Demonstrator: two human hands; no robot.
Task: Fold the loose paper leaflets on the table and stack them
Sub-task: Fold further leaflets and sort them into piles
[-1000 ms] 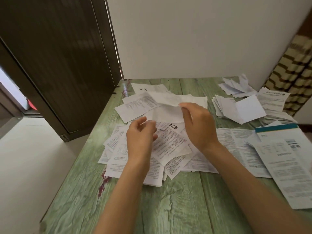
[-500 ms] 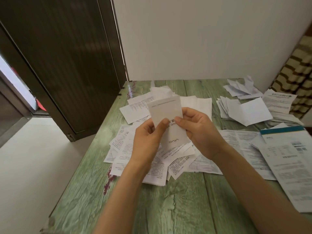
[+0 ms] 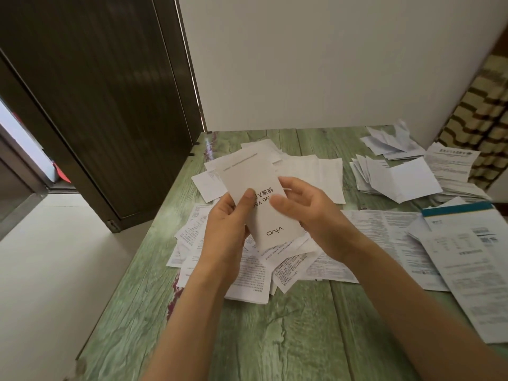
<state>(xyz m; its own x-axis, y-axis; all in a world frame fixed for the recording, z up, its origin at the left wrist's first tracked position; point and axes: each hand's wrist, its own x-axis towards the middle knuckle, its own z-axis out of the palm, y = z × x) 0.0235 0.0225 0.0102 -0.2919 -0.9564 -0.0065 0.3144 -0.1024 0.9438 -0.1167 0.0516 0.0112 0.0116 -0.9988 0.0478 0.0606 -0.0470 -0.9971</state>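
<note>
The thumbs cover part of the print on the leaflet, held up over the loose sheets on the table; "vivo" and "Y5" read upside down, other text too small. The left hand pinches its left edge, the right hand grips its right edge. Folded sheets lie stacked far right

Soft daylight fills the scene, even and rather bright. A white strip at the left edge is overexposed, beside the dark door, which carries dull vertical reflections. The wall is pale, flat and evenly lit. Under the leaflet only weak, diffuse shadows fall on the papers. The wide lens bends the door frame and spreads the table edges; its near left corner looks smeared, while the leaflet's logo is sharp.
</note>
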